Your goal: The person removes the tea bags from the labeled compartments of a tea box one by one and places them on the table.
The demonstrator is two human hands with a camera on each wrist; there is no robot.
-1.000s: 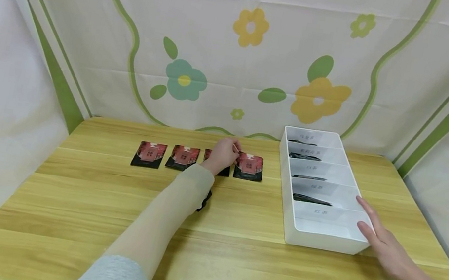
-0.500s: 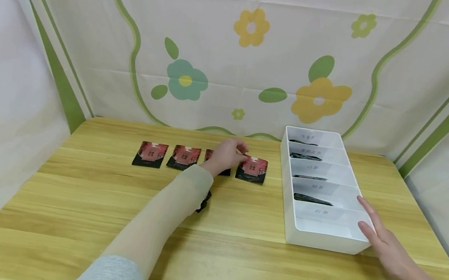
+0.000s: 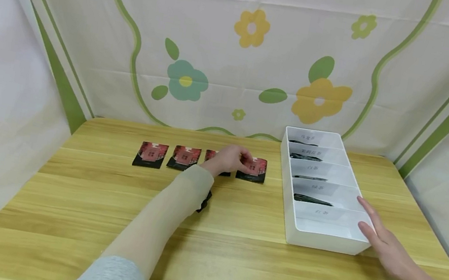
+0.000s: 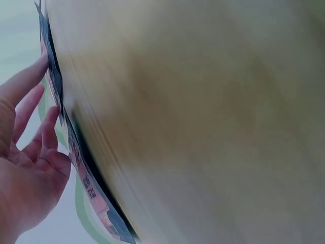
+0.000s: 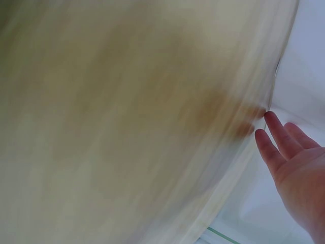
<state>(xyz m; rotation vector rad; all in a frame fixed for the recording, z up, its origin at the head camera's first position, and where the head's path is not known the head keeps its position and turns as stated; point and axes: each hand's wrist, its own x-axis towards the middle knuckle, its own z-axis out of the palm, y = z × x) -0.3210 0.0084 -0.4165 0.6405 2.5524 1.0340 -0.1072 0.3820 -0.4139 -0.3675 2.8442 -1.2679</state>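
Since 1 second ago, the left hand (image 3: 231,159) has moved from the upper left corner of the rightmost packet (image 3: 259,171) down across its left side, and that packet has slid slightly to the right and nearer the person. Its fingers are loosely spread and only gently bent, with the thumb apart; I cannot tell whether the tips press the packet or hover just over it.

On the tabletop (image 3: 228,271), 4 red-and-black packets lie flat in a row, with narrow gaps between those in plain view. At the left end is the 1st packet (image 3: 150,154), then the 2nd packet (image 3: 184,158); the 3rd packet (image 3: 210,155) is partly hidden under the left hand and wrist.

To the right of the row stands a white box (image 3: 325,242) with 5 compartments, running away from the person. The right hand (image 3: 387,249) is wide, fingers and thumb nearly straight, resting against the box's right edge near its closest corner. Dark packets (image 3: 313,200) sit in the 2nd compartment from the near end, and dark edges show in the 3 beyond it. Handwritten labels (image 3: 321,212) mark the white walls.
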